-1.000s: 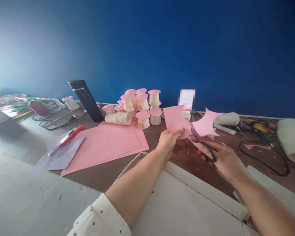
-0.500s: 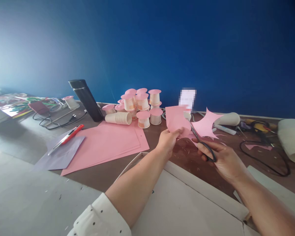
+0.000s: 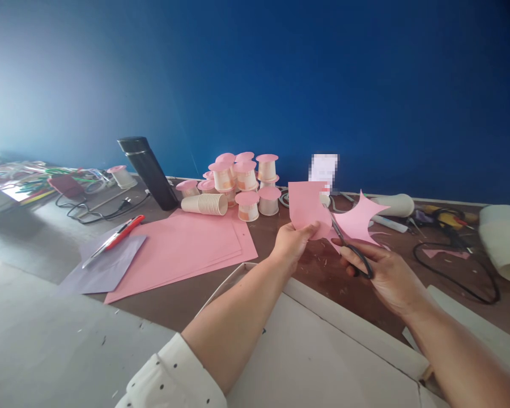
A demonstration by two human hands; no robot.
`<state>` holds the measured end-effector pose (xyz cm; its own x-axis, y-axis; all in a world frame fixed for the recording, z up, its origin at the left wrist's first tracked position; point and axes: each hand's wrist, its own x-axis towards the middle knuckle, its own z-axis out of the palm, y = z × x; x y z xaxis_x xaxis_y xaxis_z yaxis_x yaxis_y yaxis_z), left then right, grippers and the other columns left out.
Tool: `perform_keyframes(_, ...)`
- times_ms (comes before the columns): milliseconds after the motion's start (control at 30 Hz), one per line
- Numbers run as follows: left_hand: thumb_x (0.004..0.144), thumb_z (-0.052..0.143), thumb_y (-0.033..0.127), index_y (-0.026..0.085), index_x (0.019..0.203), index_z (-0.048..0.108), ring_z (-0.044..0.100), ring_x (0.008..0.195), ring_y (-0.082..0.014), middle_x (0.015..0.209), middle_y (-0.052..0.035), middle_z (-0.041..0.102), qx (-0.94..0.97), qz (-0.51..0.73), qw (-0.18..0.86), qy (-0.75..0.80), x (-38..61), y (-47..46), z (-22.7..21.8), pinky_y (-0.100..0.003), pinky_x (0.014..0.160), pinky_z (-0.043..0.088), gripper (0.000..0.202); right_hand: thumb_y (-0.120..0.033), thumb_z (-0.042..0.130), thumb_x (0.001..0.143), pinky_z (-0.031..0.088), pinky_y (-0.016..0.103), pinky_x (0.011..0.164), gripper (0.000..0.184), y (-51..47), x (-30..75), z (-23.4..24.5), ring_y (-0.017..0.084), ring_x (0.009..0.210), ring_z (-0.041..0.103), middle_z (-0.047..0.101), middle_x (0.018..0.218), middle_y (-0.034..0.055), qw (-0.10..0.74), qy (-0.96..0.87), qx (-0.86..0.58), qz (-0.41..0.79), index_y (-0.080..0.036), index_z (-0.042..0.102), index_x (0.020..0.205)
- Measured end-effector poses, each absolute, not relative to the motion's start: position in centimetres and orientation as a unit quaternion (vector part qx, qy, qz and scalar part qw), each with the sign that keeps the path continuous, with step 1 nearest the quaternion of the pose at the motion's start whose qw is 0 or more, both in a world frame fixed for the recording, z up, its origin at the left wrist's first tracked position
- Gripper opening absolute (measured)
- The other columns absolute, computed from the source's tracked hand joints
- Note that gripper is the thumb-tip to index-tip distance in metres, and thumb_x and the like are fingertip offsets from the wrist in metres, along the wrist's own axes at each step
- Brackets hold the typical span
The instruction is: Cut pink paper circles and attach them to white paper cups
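Note:
My left hand [image 3: 296, 242] pinches the lower edge of a pink sheet of paper [image 3: 308, 207] that has a curved cut edge along its lower and right sides. In my right hand [image 3: 376, 272] is a pair of dark-handled scissors [image 3: 349, 247], with fingers wrapped round the loops. The blades point up and lie along the sheet's right edge. Attached to or just behind them, a pointed pink offcut [image 3: 361, 218] sticks out to the right; I cannot tell whether it still joins the sheet.
Paper cups with pink discs [image 3: 246, 177] are stacked by the wall. Nested cups [image 3: 204, 204] lie before them. Pink sheets [image 3: 187, 243], a red utility knife [image 3: 114, 241] on grey paper and a black flask [image 3: 148, 173] stand left. A white box [image 3: 323, 351] is below my arms; cables [image 3: 459, 283] lie right.
The pink sheet has turned slightly in my left hand and shifted a little right. The pointed offcut has swung slightly right and downward. Both hands stay nearly in place.

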<state>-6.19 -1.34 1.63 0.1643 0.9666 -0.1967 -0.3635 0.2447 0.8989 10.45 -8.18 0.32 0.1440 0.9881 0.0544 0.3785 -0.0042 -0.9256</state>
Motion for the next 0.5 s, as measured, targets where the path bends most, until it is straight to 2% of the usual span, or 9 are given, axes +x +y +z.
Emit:
perform_keyframes(200,0.071,0.076,0.028,0.012,0.073,0.069,0.060,0.072,-0.0170,0.074,-0.0086,0.065,0.377,0.491,0.665,0.417,-6.24,-1.32,1.61,-0.033,0.079,0.046,0.017,-0.052,0.070,0.079,0.043,0.028,0.061,0.043,-8.07,10.63,-0.02,0.015,0.065,0.057,0.065,0.073,0.0016,0.450,-0.530,-0.615,0.373,-0.025,0.075,0.112)
perform_keyframes(333,0.070,0.078,0.027,0.012,0.071,0.069,0.060,0.071,-0.0173,0.071,-0.0079,0.065,0.372,0.485,0.666,0.428,-6.23,-1.23,1.63,-0.033,0.078,0.046,0.018,-0.053,0.070,0.079,0.043,0.028,0.060,0.042,-8.05,10.65,-0.18,0.015,0.063,0.056,0.066,0.072,0.0015,0.459,-0.536,-0.608,0.363,-0.025,0.076,0.110)
perform_keyframes(500,0.064,0.082,0.027,0.013,0.069,0.069,0.059,0.069,-0.0156,0.068,-0.0066,0.065,0.333,0.488,0.688,0.423,-6.28,-1.24,1.73,-0.030,0.076,0.045,0.020,-0.058,0.069,0.077,0.043,0.027,0.055,0.051,-8.07,10.54,-0.25,0.015,0.060,0.057,0.067,0.072,0.0041,0.463,-0.530,-0.612,0.361,-0.022,0.075,0.112)
